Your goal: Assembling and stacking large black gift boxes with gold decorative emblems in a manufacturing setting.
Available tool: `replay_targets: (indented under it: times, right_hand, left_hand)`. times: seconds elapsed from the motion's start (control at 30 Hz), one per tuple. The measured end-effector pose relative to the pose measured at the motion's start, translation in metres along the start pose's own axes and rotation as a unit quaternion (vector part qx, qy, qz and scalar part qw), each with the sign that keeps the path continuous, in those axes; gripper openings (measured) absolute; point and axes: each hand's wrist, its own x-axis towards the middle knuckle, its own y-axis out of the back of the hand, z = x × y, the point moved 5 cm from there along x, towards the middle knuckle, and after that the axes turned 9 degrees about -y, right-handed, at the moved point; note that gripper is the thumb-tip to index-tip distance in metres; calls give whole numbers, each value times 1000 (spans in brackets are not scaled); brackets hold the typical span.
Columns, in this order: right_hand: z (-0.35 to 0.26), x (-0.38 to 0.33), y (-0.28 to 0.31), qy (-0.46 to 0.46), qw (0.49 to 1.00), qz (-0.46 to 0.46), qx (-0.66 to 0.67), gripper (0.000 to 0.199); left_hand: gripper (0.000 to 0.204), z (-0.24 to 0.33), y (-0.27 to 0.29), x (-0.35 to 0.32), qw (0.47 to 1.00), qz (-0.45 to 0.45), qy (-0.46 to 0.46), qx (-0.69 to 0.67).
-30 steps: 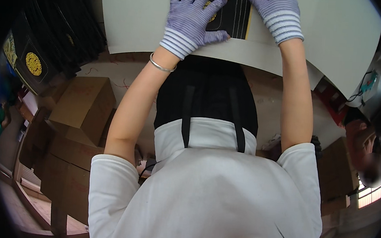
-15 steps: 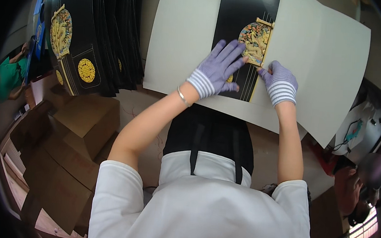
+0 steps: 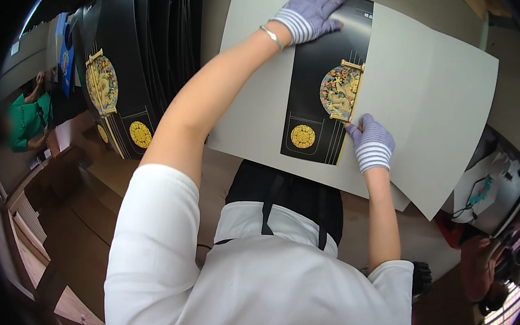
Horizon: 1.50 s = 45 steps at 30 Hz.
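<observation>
Evidently, my left hand (image 3: 313,11) has its fingers spread wide across the top of a black printed panel (image 3: 316,75); how firmly they press, I cannot tell. My right hand (image 3: 373,142) has thumb and forefinger drawn close at the panel's lower right edge; whether they pinch it, I cannot confirm.

The panel rests lengthwise on a grey board (image 3: 426,102), upper middle of the frame. Risk one: uneven pressure between my two hands could skew the panel or raise a crease, being held at opposite ends. Risk two: the metal bangle (image 3: 271,37) on my left wrist could scuff the glossy print if that wrist drops rightward. Risk three: the board's lower edge lies close to my black apron (image 3: 297,193); leaning in might nudge everything. Black printed pieces (image 3: 124,23) stand at upper left, near my left forearm; an elbow swing could disturb them.
</observation>
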Motion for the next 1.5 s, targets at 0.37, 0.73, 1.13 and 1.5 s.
replay_targets:
  times: [0.37, 0.73, 1.13, 1.5]
  right_hand:
    - [11, 10, 1, -22, 1000, 0, 20, 41]
    - [7, 10, -2, 42, 998, 51, -1, 43]
    - [6, -3, -9, 80, 989, 122, 37, 43]
    - [75, -63, 55, 164, 894, 274, 314, 18]
  left_hand:
    - [67, -3, 25, 31, 989, 123, -82, -14]
    - [72, 226, 53, -137, 930, 12, -116, -348]
    - [46, 168, 49, -89, 970, 125, 103, -180]
    - [37, 172, 48, -83, 981, 95, 106, -129]
